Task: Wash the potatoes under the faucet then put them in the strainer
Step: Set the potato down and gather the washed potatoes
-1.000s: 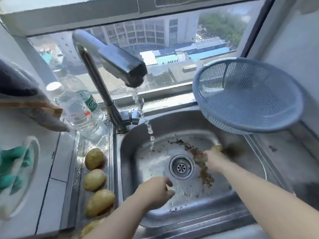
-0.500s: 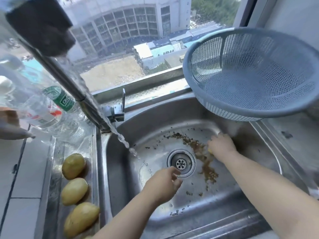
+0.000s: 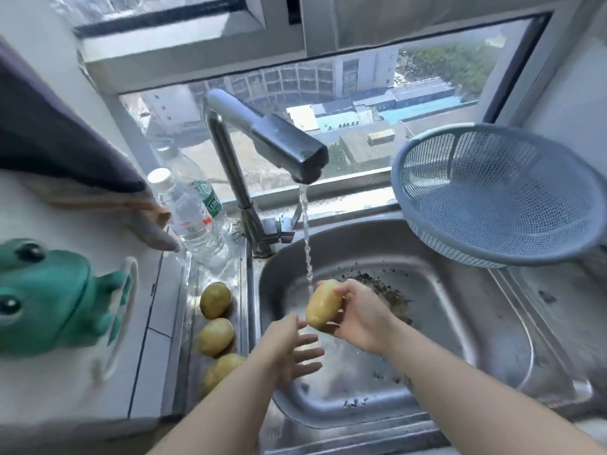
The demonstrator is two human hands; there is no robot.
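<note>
Sink (image 3: 443, 323) basin, wash step: right hand (image 3: 359, 315) grips potato (image 3: 323, 305) under faucet (image 3: 289, 149) stream, left hand (image 3: 290, 348) fingers splayed, empty; next: rub w/ left, then move to strainer (image 3: 499, 195).

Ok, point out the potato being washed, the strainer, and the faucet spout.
potato being washed (image 3: 323, 307): head view, middle of its wet skin.
strainer (image 3: 499, 205): head view, bare mesh inside the bowl.
faucet spout (image 3: 289, 149): head view, dark outlet head.

Both forearms were bare up to the frame edge, no sleeves in sight. The left hand (image 3: 290, 351) and the right hand (image 3: 359, 318) wore no gloves, rings, or watch.
</note>
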